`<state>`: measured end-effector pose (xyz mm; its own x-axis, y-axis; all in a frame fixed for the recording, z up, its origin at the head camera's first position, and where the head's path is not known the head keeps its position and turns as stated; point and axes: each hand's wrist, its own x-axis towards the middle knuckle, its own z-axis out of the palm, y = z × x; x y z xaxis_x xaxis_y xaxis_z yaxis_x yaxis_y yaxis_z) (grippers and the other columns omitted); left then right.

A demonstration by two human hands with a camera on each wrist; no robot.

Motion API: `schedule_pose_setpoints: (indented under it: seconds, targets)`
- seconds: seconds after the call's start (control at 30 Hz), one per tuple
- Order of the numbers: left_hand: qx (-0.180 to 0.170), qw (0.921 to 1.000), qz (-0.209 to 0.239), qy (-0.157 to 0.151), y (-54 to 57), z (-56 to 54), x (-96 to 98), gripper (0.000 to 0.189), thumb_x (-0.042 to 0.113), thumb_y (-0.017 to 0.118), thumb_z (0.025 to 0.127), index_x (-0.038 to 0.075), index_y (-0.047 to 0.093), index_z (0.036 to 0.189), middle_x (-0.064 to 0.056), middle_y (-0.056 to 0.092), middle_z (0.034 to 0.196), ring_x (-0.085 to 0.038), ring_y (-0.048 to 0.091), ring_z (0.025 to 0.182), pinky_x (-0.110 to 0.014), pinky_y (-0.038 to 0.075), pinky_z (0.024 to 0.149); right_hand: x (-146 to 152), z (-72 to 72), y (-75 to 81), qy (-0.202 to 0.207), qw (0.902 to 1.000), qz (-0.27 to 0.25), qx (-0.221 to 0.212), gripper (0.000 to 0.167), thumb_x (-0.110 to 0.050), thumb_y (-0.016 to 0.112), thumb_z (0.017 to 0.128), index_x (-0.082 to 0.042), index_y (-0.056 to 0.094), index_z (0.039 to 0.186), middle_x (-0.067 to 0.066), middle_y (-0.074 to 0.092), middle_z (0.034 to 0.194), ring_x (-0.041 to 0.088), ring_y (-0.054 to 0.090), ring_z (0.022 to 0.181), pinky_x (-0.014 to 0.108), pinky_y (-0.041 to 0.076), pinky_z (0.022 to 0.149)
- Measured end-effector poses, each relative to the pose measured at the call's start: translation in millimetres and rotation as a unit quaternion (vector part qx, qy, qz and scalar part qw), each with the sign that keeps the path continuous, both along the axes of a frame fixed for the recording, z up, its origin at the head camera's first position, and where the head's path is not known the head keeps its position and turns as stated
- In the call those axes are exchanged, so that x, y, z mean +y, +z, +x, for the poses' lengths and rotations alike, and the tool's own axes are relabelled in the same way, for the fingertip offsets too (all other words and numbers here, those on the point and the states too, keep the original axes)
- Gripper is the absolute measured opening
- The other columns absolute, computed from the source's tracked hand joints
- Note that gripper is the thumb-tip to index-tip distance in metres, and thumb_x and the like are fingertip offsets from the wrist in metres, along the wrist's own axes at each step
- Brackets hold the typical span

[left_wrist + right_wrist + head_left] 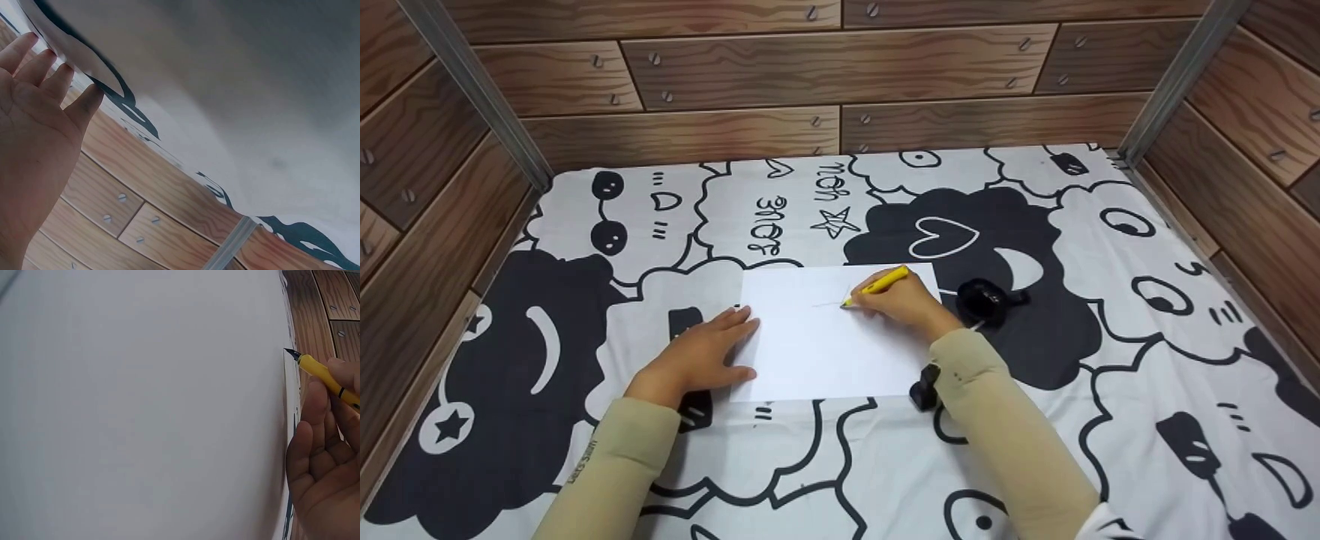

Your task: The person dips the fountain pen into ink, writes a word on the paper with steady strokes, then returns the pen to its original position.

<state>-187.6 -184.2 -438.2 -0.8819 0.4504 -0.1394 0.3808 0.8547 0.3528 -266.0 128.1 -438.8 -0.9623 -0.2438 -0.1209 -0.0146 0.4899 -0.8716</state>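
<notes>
A sheet of white paper (pixel 810 352) lies on the patterned cloth, with a few thin lines near its upper middle. My right hand (pixel 904 304) pinches a yellow pen (pixel 887 280) with a dark pointed nib, its tip right at the drawn lines. In the right wrist view, the thumb and fingers of the right hand (pixel 332 450) close around the yellow pen (pixel 320 372). My left hand (pixel 701 356) rests at the paper's left edge, fingers extended over it. The left wrist view shows the left hand (pixel 42 124) with its fingers straight.
A round glossy black object (pixel 984 300) sits right of the paper, beside the right forearm. A smaller black object (pixel 924 390) stands by the paper's lower right corner, partly behind the sleeve. Wood-patterned walls (pixel 840 67) enclose the cloth-covered surface (pixel 780 450) at the back and sides.
</notes>
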Motion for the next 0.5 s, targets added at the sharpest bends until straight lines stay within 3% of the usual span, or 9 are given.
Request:
schedule_pose_setpoints:
  seconds: [0.5]
  targets:
    - [-0.006, 1.0000, -0.001, 0.003, 0.8, -0.1, 0.7, 0.074, 0.038, 0.070, 0.085, 0.010, 0.039, 0.146, -0.008, 0.027, 0.154, -0.031, 0.022, 0.141, -0.055, 0.024, 0.109, -5.0, 5.9, 1.5, 0.038, 0.9992, 0.006, -0.006, 0.012, -0.017, 0.075, 0.080, -0.010, 0.076, 0.089, 0.001, 0.065, 0.066, 0.009, 0.053, 0.056, 0.018, 0.043, 0.050]
